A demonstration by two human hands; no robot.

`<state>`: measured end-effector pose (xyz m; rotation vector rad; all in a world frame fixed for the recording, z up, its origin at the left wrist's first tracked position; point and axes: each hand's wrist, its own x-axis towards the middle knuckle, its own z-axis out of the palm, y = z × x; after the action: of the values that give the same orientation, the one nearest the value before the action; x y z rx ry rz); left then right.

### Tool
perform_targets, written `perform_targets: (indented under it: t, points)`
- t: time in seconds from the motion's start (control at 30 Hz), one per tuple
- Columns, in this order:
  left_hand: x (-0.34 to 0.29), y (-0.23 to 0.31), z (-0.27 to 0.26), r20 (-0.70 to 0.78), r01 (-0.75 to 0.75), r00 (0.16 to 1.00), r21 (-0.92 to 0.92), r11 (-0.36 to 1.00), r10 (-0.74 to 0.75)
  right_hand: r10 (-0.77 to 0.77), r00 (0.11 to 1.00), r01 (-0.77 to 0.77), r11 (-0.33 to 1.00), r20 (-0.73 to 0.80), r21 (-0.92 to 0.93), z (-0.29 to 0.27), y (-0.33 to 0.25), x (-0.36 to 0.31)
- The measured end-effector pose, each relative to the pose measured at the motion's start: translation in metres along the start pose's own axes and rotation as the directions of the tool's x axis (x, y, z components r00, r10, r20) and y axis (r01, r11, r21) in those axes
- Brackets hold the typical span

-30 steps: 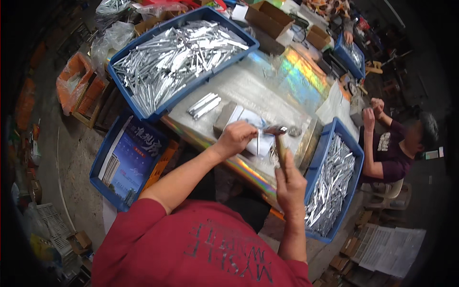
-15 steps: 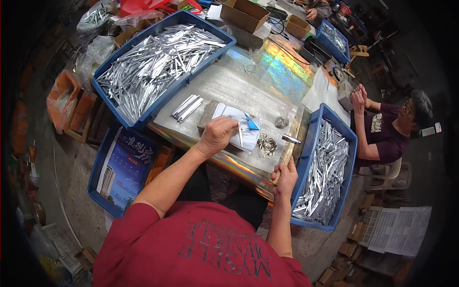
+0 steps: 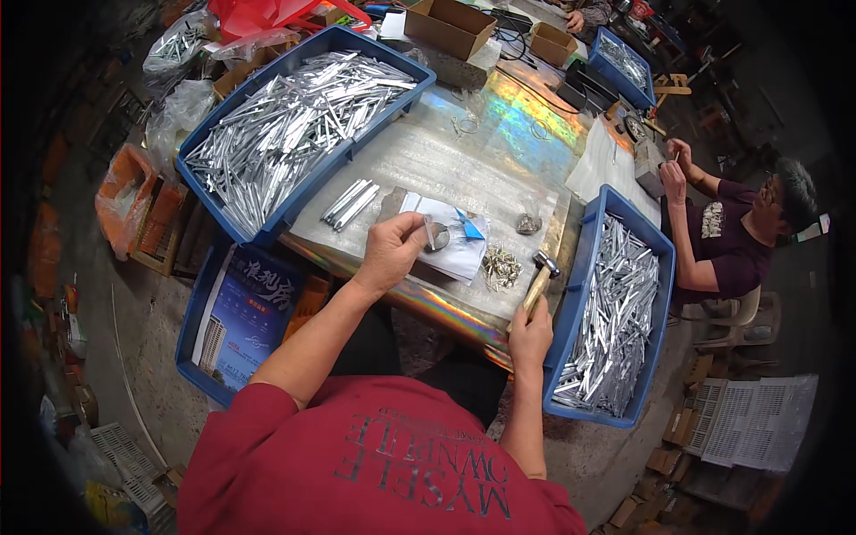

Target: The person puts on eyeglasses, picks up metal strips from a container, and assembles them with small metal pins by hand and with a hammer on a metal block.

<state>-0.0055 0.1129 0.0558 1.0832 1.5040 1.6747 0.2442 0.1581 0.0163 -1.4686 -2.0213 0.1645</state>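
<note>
My left hand (image 3: 390, 256) pinches a short silver metal strip (image 3: 436, 231) above a white paper pad (image 3: 456, 265) lying on a block at the bench's near edge. A blue triangular scrap (image 3: 470, 225) rests on that pad. In my right hand (image 3: 532, 331) is a hammer (image 3: 538, 287), gripped by its wooden handle, its metal head raised beside a heap of small shiny metal pieces (image 3: 502, 268). Left of the pad lies a small row of silver strips (image 3: 349, 204). A small greyish lump (image 3: 528, 223) sits beyond the heap.
Blue bins full of silver strips stand at the left (image 3: 209, 201) and right (image 3: 664, 294). A cardboard box (image 3: 448, 27) is at the back. On the right, a seated co-worker (image 3: 727, 227) holds both hands raised. A blue poster (image 3: 241, 312) lies in a low bin at lower left.
My left hand has shifted slightly left, and the strip in it has turned and looks shorter. The hammer has turned in my right hand, showing more of its handle.
</note>
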Motion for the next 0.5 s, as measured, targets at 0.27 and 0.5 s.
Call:
perform_targets:
  t: [0.27, 0.5]
  points:
    - [-0.042, 0.017, 0.004, 0.158, 0.063, 0.983, 0.204, 0.977, -0.096, -0.177, 0.953, 0.073, 0.922, 0.247, 0.379, -0.033, -0.071, 0.000]
    - [-0.068, 0.016, 0.017, 0.350, -0.133, 0.936, 0.291, 0.948, 0.024, -0.525, 0.851, 0.432, 0.720, 0.018, 0.543, -0.017, -0.096, -0.007]
